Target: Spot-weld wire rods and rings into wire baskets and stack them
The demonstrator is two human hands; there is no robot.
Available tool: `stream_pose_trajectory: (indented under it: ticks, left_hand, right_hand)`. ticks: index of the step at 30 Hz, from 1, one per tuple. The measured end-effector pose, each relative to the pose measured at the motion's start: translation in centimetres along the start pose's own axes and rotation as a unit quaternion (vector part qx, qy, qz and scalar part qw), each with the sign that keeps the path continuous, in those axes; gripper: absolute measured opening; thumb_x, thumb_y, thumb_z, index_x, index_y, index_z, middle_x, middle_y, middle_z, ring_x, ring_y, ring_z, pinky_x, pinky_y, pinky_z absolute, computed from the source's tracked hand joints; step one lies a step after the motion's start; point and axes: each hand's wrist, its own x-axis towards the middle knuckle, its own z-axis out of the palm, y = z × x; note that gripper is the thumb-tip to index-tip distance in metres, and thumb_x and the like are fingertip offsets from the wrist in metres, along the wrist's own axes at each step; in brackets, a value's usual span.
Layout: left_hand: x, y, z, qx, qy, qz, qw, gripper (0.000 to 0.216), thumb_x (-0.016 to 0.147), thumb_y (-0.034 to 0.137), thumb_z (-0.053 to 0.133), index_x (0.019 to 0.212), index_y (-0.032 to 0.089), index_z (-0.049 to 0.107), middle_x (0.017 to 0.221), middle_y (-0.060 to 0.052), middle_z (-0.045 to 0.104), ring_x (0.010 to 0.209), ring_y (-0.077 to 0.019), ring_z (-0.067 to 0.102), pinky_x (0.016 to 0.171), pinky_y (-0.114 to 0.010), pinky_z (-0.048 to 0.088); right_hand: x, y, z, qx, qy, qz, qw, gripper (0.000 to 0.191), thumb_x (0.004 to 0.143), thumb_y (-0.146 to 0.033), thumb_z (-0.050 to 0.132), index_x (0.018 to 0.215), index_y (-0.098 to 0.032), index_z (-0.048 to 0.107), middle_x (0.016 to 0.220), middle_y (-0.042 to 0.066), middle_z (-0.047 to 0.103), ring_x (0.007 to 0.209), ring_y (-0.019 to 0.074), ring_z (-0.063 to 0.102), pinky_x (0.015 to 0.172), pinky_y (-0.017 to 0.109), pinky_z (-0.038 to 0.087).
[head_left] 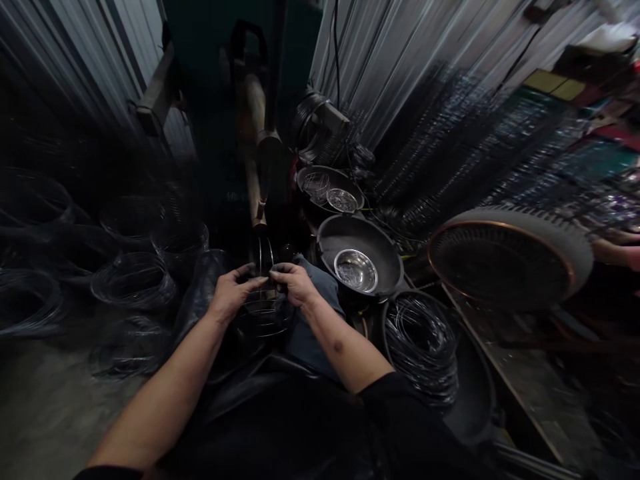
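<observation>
Dim workshop, corrugated grey metal wall (390, 53) at back, bare concrete floor (75, 400) on L. Nearest: glossy black covering (295, 413) over the lap. Just beyond, a round, silver thin-wire frame (265, 313) sits upright-ish btwn the forearms, under both hands. R hand (297, 283): thumb + forefinger pinched tight on its wire. L hand (233, 290): thumb + forefinger slightly apart, tips at the wire; can't tell if it has hold (too dark).

To R, a thick coil of shiny dark wire (420, 353) lies in a wide dark pan (473, 393). Beyond that, a round dark-grey basin (330, 247) w/ a small shiny metal bowl (356, 270) inside; small bits in bowl, too small to ID. Grey round fan w/ copper-coloured rim (505, 257) farther R; another person's arm (617, 253) past it, blurred. Loose wire coils (133, 280) on floor, L. Farther, a second dark basin (325, 175) w/ wire rings + shiny bowl. Dark green machine (210, 87) stands behind, ahead of hands.
</observation>
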Motion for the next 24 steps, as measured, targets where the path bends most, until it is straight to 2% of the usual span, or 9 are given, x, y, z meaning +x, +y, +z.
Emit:
stream_pose_trajectory:
  ticks: [5,13,17,20,24]
  left_hand:
    - [0.0,-0.6,0.0,-0.022,0.008,-0.023,0.999,0.092,0.034,0.042,0.091,0.115,0.011,0.062,0.086,-0.005,0.067,0.069,-0.015,0.062,0.071,-0.029,0.051]
    - [0.3,-1.2,-0.2,-0.03,0.021,-0.017,0.999,0.092,0.035,0.039,0.091,0.118,0.012,0.061,0.085,-0.003,0.065,0.07,-0.0141,0.06,0.07,-0.027,0.05]
    - [0.6,-1.1,-0.5,-0.033,0.004,-0.019,0.999,0.092,0.035,0.038,0.091,0.118,0.014,0.061,0.09,-0.004,0.066,0.073,-0.0153,0.061,0.071,-0.028,0.05]
    - [0.8,-1.1,-1.2,-0.039,0.003,-0.026,0.999,0.088,0.037,0.045,0.09,0.114,0.014,0.062,0.096,-0.009,0.066,0.08,-0.0185,0.062,0.073,-0.03,0.049]
    - [1.3,-1.7,-2.5,-0.045,0.046,-0.037,0.997,0.079,0.045,0.064,0.079,0.103,0.014,0.063,0.097,-0.012,0.065,0.088,-0.0218,0.061,0.071,-0.034,0.048]
  right_hand:
    - [-0.2,0.4,0.0,0.008,0.016,-0.036,0.999,0.03,0.044,-0.031,0.079,0.064,-0.016,0.061,0.048,-0.005,0.055,0.039,0.0058,0.042,0.039,0.02,0.029]
    - [-1.2,0.4,0.3,-0.018,0.026,-0.046,0.998,0.027,0.047,-0.031,0.076,0.065,-0.016,0.061,0.05,-0.005,0.055,0.042,0.006,0.043,0.042,0.021,0.033]
    - [-0.7,0.1,-0.3,-0.045,-0.011,-0.036,0.998,0.031,0.047,-0.031,0.076,0.071,-0.015,0.063,0.053,-0.005,0.057,0.043,0.0061,0.045,0.044,0.021,0.036]
    - [0.0,-0.3,-1.5,-0.087,-0.025,-0.014,0.996,0.034,0.05,-0.031,0.076,0.078,-0.014,0.065,0.055,-0.004,0.06,0.043,0.0075,0.049,0.044,0.021,0.036]
    - [0.4,-0.3,-3.0,-0.087,0.018,-0.024,0.996,0.029,0.055,-0.032,0.075,0.075,-0.014,0.062,0.054,-0.004,0.059,0.04,0.0072,0.049,0.043,0.02,0.034]
